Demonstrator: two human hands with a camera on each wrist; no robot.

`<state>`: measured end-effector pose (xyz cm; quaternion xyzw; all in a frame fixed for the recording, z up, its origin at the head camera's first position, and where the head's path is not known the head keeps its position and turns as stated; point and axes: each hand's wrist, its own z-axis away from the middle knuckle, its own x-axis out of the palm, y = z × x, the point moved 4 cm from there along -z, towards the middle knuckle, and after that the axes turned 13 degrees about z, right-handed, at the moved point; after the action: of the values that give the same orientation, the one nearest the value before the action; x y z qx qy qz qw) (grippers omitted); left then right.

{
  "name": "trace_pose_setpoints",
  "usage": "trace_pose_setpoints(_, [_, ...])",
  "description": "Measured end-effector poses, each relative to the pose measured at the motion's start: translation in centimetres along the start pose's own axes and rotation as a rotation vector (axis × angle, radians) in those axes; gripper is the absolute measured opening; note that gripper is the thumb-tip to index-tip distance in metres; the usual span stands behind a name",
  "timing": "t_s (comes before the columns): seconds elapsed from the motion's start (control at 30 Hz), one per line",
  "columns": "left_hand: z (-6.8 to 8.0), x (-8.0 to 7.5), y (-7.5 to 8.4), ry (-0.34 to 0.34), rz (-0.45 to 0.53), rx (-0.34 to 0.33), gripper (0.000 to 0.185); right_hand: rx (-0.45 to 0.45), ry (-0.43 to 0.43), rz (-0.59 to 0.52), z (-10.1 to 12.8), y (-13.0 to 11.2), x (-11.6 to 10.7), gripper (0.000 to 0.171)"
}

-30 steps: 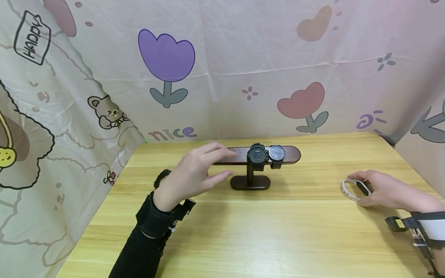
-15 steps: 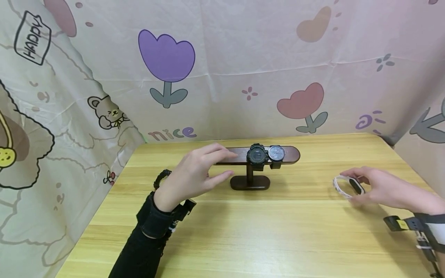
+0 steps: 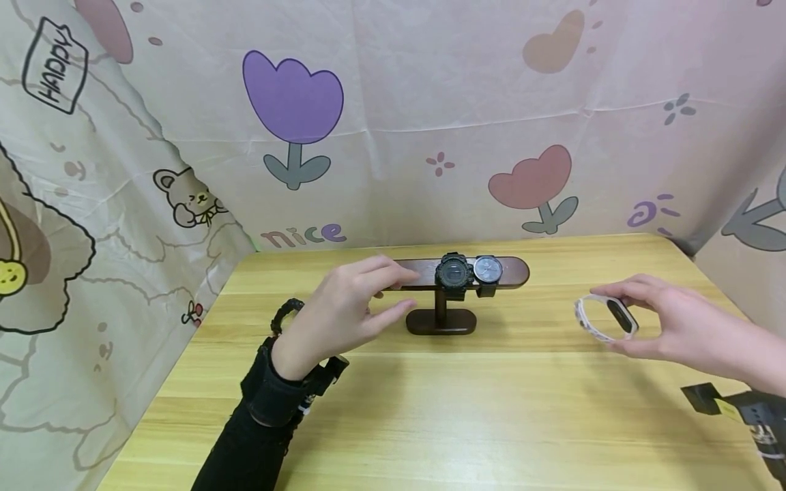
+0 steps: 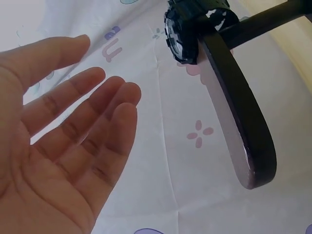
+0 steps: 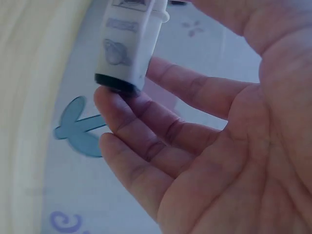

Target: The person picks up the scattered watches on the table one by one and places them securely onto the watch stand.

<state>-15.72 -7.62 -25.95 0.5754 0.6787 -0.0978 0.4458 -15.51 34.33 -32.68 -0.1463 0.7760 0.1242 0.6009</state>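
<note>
Closest to me, a black sleeve (image 3: 242, 447) covers the person's left forearm, and a small dark camera (image 3: 706, 399) sits beneath the right wrist. Both arms reach out over a pale wooden table (image 3: 491, 416).

The right hand (image 3: 694, 327) has a white wristband (image 5: 122, 46) with a dark screen pinched between its thumb and fingers. The strap makes a loop, and a ringed planet is printed on it. That wristband is held over the table, to the right of the watch stand (image 3: 516, 271) and well apart from it.

The left hand (image 3: 334, 310) is relaxed, its fingers loosely extended and the thumb spread away from them. It hovers near the left end of the stand's dark brown bar, with a gap between.

On the bar, above a short post and rounded base, a chunky black watch (image 3: 454, 274) sits just beside a silver-faced watch (image 3: 488, 270), which is on its right.

Behind everything hangs a pale cloth (image 3: 399, 88) printed with flowers, a bear and the word "nice".
</note>
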Motion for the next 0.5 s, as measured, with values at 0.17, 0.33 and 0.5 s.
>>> trace_pose_setpoints(0.17, [-0.1, 0.1, 0.7, 0.013, 0.014, 0.028, 0.023, -0.036, 0.096, 0.009, 0.0, -2.2, -1.7, 0.080])
trace_pose_setpoints(0.33, [-0.2, 0.5, 1.4, 0.024, 0.049, 0.055, 0.018, -0.089, 0.183, -0.005, -0.5, -4.3, -3.0, 0.085])
trace_pose_setpoints(0.5, [-0.2, 1.2, 1.8, 0.015, 0.080, 0.048, 0.012, -0.175, 0.256, -0.017, -1.5, -6.7, -4.1, 0.090])
